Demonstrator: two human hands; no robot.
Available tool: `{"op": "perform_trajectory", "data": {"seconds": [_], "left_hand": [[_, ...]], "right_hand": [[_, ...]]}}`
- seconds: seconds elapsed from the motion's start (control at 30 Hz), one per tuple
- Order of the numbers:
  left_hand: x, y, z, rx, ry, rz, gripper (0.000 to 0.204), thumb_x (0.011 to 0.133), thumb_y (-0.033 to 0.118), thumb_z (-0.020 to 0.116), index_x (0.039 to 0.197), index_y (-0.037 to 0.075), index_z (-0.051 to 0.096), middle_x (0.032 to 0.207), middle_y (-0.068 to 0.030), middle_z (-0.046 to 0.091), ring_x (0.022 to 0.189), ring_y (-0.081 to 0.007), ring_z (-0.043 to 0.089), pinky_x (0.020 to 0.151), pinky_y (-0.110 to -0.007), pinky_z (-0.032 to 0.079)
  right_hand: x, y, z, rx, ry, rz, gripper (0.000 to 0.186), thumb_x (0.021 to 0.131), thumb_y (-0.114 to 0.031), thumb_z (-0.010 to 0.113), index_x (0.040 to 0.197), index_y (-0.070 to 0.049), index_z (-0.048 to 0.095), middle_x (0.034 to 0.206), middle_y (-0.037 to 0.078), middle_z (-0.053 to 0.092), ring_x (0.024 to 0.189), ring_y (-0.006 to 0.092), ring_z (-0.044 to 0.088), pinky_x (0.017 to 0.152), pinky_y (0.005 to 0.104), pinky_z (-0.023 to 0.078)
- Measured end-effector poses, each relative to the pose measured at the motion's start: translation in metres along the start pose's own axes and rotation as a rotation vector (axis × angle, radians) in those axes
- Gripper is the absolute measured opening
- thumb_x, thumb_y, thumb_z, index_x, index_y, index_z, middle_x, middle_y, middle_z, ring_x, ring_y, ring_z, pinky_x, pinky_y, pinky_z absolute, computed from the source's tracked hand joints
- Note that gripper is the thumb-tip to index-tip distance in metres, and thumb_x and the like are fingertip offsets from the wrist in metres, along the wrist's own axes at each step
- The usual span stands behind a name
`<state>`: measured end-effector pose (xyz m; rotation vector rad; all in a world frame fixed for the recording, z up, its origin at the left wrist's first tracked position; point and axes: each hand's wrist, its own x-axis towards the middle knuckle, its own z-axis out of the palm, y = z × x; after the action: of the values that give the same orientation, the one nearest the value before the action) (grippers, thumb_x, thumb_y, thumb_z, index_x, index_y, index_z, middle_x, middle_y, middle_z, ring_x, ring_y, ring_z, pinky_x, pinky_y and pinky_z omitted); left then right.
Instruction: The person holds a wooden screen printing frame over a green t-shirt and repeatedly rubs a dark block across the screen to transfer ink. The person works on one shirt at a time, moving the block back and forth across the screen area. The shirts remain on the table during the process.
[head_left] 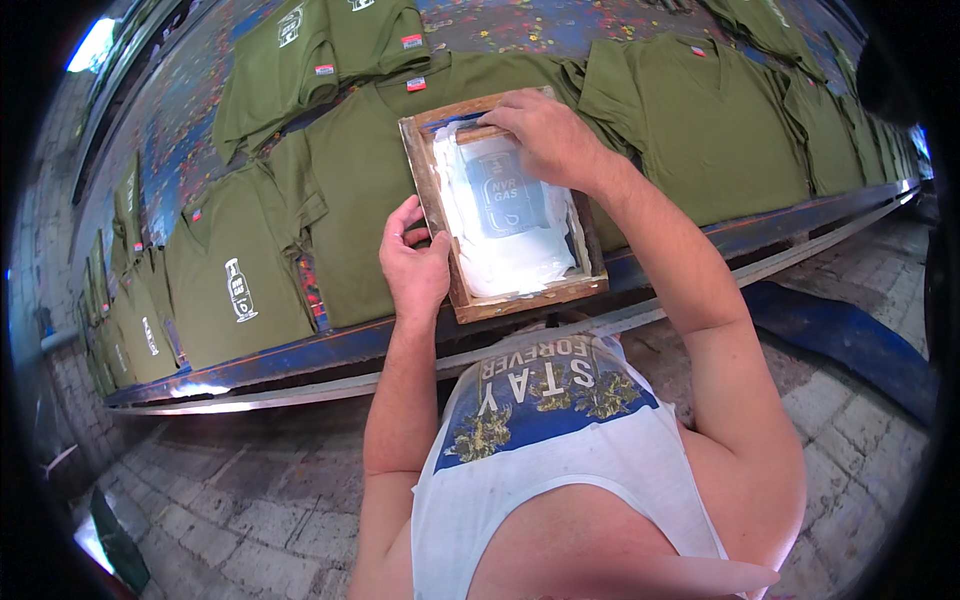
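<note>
Shirts (235, 285) of olive green lay flat along a long blue table (330, 345) that ran from the near left to the far right, its top speckled with paint spots. At the left, a few printed shirts overlapped one another, each with a small white bottle-shaped mark on the chest; three such marks could be counted there, though more shirts beyond were too squeezed at the rim to count. Farther back lay two folded shirts with white prints and small red tags at the collar.

Near the middle, one wooden screen frame (500, 205) sat on the chest of a spread shirt (365, 190). The frame was a pale brown rectangle, its mesh smeared with white ink, with a grey-blue bottle-shaped stencil showing through the centre. The left hand (415, 265) pressed on the frame's left rail, thumb over the edge and fingers loosely curled, clamping it rather than gripping around it. The right hand (550, 135) lay closed over a squeegee (480, 132) at the frame's far edge; only a strip of the tool's wooden handle showed.

To the right lay one unprinted shirt (700, 125), with more shirts overlapping toward the far right.
</note>
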<state>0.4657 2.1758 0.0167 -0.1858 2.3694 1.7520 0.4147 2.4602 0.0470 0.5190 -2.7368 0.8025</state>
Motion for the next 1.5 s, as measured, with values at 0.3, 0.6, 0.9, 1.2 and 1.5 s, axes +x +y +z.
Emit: {"op": "perform_trajectory", "data": {"seconds": [0.3, 0.6, 0.9, 1.2, 1.5], "left_hand": [[0.002, -0.001, -0.003, -0.010, -0.023, 0.016, 0.068, 0.090, -0.010, 0.079, 0.156, -0.003, 0.065, 0.141, -0.0169, 0.073, 0.105, -0.0158, 0.072, 0.083, -0.029, 0.066], [0.004, -0.003, -0.006, -0.020, -0.032, 0.004, 0.069, 0.091, -0.011, 0.079, 0.158, -0.003, 0.064, 0.142, -0.0178, 0.073, 0.106, -0.0161, 0.071, 0.085, -0.030, 0.066], [0.002, 0.004, -0.005, 0.003, -0.033, 0.011, 0.069, 0.093, -0.010, 0.080, 0.159, -0.003, 0.063, 0.143, -0.0185, 0.072, 0.106, -0.0168, 0.071, 0.088, -0.032, 0.065], [0.005, 0.001, -0.006, 0.056, -0.026, 0.017, 0.067, 0.092, -0.009, 0.080, 0.157, -0.002, 0.066, 0.140, -0.0161, 0.074, 0.105, -0.0172, 0.071, 0.090, -0.034, 0.065], [-0.004, 0.014, 0.002, 0.096, 0.012, 0.018, 0.063, 0.093, -0.008, 0.078, 0.155, -0.001, 0.067, 0.144, -0.0172, 0.075, 0.106, -0.0174, 0.072, 0.096, -0.036, 0.064]], "right_hand": [[-0.060, -0.044, -0.006, -0.041, -0.084, -0.122, 0.035, 0.089, -0.004, 0.072, 0.124, -0.004, 0.080, 0.109, 0.016, 0.076, 0.109, 0.0374, 0.075, 0.097, 0.0484, 0.060], [-0.151, -0.120, -0.008, 0.072, -0.098, -0.022, 0.037, 0.089, -0.008, 0.073, 0.125, -0.001, 0.078, 0.119, 0.013, 0.073, 0.116, 0.0331, 0.072, 0.100, 0.0473, 0.059], [-0.136, -0.106, -0.030, 0.254, -0.101, 0.052, 0.041, 0.085, 0.005, 0.072, 0.126, 0.002, 0.079, 0.124, 0.019, 0.077, 0.114, 0.0413, 0.073, 0.102, 0.0502, 0.061], [-0.165, -0.117, -0.001, 0.106, 0.084, -0.038, 0.038, 0.090, -0.008, 0.074, 0.127, 0.001, 0.077, 0.128, 0.016, 0.076, 0.126, 0.0373, 0.073, 0.109, 0.0505, 0.059], [-0.086, -0.043, 0.013, 0.028, 0.128, -0.119, 0.044, 0.085, 0.001, 0.074, 0.129, -0.001, 0.079, 0.124, 0.018, 0.080, 0.120, 0.0380, 0.076, 0.106, 0.0498, 0.061]]}}
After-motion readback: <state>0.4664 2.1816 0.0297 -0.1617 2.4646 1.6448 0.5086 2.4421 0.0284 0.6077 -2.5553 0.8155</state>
